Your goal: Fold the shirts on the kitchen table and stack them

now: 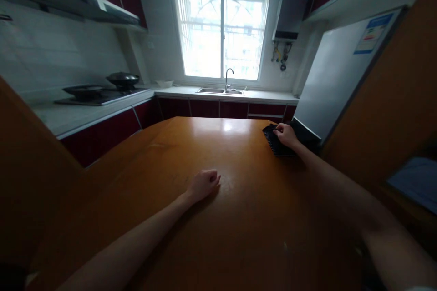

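Observation:
My left hand [204,183] rests on the orange wooden table [218,218] near its middle, fingers curled into a loose fist with nothing in them. My right hand [286,135] reaches to the table's far right edge and lies on a dark, ribbed, flat object [273,142], fingers bent over it. That dark object sits beside the foot of a white refrigerator [337,72].
A counter with a stove [102,95] and two dark pans runs along the left. A sink [221,91] with a tap sits under the bright window [221,22]. Red cabinets line the walls. A wooden panel [392,100] stands at the right.

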`<state>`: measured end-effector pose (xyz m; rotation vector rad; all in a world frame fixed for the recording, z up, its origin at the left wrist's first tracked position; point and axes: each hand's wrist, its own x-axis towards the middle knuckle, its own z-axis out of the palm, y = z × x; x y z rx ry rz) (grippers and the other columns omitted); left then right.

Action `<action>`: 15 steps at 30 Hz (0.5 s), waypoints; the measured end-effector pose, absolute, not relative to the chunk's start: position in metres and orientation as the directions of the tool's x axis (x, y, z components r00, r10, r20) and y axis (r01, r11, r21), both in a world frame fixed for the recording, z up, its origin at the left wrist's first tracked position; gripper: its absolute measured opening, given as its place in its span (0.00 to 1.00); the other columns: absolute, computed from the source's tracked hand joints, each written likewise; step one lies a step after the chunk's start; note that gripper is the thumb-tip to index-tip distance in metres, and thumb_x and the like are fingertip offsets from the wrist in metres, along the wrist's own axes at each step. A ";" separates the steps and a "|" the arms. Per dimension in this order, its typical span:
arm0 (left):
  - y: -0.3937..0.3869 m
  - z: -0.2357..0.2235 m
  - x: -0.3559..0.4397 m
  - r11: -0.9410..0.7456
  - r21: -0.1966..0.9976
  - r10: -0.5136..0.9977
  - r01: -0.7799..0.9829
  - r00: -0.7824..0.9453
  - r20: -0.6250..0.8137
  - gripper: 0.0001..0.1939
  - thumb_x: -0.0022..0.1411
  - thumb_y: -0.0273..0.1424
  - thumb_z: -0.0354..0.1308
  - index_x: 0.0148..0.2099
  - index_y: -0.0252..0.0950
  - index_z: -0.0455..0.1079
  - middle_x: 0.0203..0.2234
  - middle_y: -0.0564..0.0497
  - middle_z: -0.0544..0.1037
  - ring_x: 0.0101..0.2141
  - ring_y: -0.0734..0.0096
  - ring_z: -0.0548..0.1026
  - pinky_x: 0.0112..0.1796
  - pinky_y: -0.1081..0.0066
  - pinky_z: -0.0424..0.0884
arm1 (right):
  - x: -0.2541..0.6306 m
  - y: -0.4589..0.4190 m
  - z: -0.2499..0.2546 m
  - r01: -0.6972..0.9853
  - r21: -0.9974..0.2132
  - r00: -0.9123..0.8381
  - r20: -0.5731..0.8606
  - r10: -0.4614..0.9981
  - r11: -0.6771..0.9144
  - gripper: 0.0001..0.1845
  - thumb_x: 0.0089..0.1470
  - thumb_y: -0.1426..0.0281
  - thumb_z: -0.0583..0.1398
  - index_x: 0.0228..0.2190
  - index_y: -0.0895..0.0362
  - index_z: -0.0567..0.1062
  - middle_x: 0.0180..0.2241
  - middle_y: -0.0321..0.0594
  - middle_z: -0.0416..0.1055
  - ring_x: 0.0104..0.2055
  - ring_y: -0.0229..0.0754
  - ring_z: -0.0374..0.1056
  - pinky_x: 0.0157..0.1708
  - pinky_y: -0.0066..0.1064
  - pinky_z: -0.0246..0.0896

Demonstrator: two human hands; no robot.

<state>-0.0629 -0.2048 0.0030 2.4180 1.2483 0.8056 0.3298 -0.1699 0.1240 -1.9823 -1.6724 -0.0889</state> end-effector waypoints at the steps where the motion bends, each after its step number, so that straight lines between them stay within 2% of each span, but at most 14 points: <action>1: -0.202 0.003 -0.062 -0.554 0.542 0.833 0.632 0.424 0.356 0.18 0.65 0.39 0.52 0.25 0.37 0.61 0.19 0.56 0.65 0.22 0.75 0.61 0.26 0.73 0.54 | 0.314 -0.174 0.129 0.925 -0.380 0.150 0.391 0.908 0.011 0.13 0.60 0.63 0.56 0.36 0.59 0.76 0.36 0.46 0.77 0.38 0.45 0.71 0.37 0.31 0.63; 3: -0.198 0.003 -0.062 -0.522 0.638 0.853 0.567 0.334 0.401 0.13 0.65 0.41 0.54 0.35 0.37 0.68 0.26 0.53 0.72 0.27 0.71 0.69 0.30 0.73 0.63 | 0.279 -0.183 0.136 0.841 -0.471 -0.065 0.402 0.913 0.267 0.15 0.58 0.59 0.58 0.33 0.58 0.75 0.32 0.41 0.75 0.34 0.42 0.69 0.35 0.31 0.62; 4: -0.197 0.003 -0.063 -0.527 0.664 0.849 0.531 0.299 0.435 0.14 0.64 0.42 0.56 0.44 0.37 0.69 0.34 0.50 0.76 0.33 0.69 0.72 0.33 0.72 0.67 | 0.261 -0.188 0.138 0.755 -0.531 -0.168 0.410 0.897 0.384 0.16 0.57 0.58 0.58 0.31 0.58 0.75 0.30 0.39 0.75 0.33 0.41 0.68 0.34 0.31 0.61; 6: -0.197 0.005 -0.067 -0.566 0.653 0.820 0.502 0.263 0.508 0.28 0.60 0.43 0.62 0.59 0.38 0.63 0.50 0.43 0.73 0.46 0.62 0.73 0.42 0.67 0.71 | 0.227 -0.196 0.142 0.597 -0.626 -0.282 0.423 0.861 0.502 0.17 0.54 0.56 0.59 0.29 0.58 0.75 0.28 0.37 0.72 0.31 0.40 0.65 0.33 0.31 0.60; 7: -0.199 0.006 -0.069 -0.585 0.631 0.803 0.510 0.259 0.536 0.33 0.58 0.43 0.64 0.62 0.38 0.60 0.55 0.41 0.70 0.51 0.59 0.70 0.47 0.64 0.71 | 0.213 -0.200 0.144 0.555 -0.657 -0.297 0.416 0.859 0.510 0.17 0.53 0.55 0.59 0.28 0.57 0.75 0.26 0.36 0.71 0.30 0.39 0.64 0.32 0.30 0.59; 9: -0.202 0.012 -0.074 -0.599 0.609 0.789 0.520 0.254 0.559 0.32 0.59 0.42 0.64 0.62 0.38 0.62 0.55 0.41 0.69 0.54 0.57 0.68 0.53 0.60 0.67 | 0.192 -0.204 0.146 0.513 -0.698 -0.316 0.387 0.866 0.499 0.18 0.51 0.55 0.59 0.27 0.57 0.75 0.24 0.34 0.68 0.28 0.38 0.61 0.30 0.30 0.56; 11: -0.204 0.020 -0.080 -0.590 0.652 0.803 0.477 0.255 0.539 0.23 0.63 0.40 0.59 0.58 0.37 0.68 0.51 0.42 0.73 0.52 0.58 0.70 0.53 0.60 0.67 | 0.180 -0.205 0.147 0.483 -0.731 -0.343 0.349 0.872 0.483 0.19 0.50 0.53 0.60 0.26 0.57 0.74 0.24 0.33 0.67 0.27 0.37 0.59 0.28 0.29 0.54; 13: -0.202 0.029 -0.086 -0.557 0.723 0.831 0.409 0.283 0.480 0.17 0.68 0.41 0.54 0.51 0.35 0.73 0.46 0.43 0.76 0.47 0.59 0.73 0.48 0.63 0.69 | 0.178 -0.203 0.148 0.461 -0.757 -0.352 0.323 0.879 0.463 0.21 0.51 0.51 0.59 0.27 0.57 0.74 0.23 0.33 0.66 0.27 0.37 0.58 0.27 0.29 0.53; 15: -0.197 0.037 -0.090 -0.511 0.774 0.856 0.373 0.303 0.419 0.20 0.69 0.44 0.52 0.45 0.33 0.75 0.39 0.45 0.78 0.41 0.61 0.75 0.42 0.66 0.71 | 0.182 -0.198 0.147 0.447 -0.778 -0.325 0.319 0.891 0.441 0.22 0.51 0.49 0.60 0.27 0.57 0.74 0.23 0.33 0.65 0.27 0.37 0.58 0.26 0.29 0.52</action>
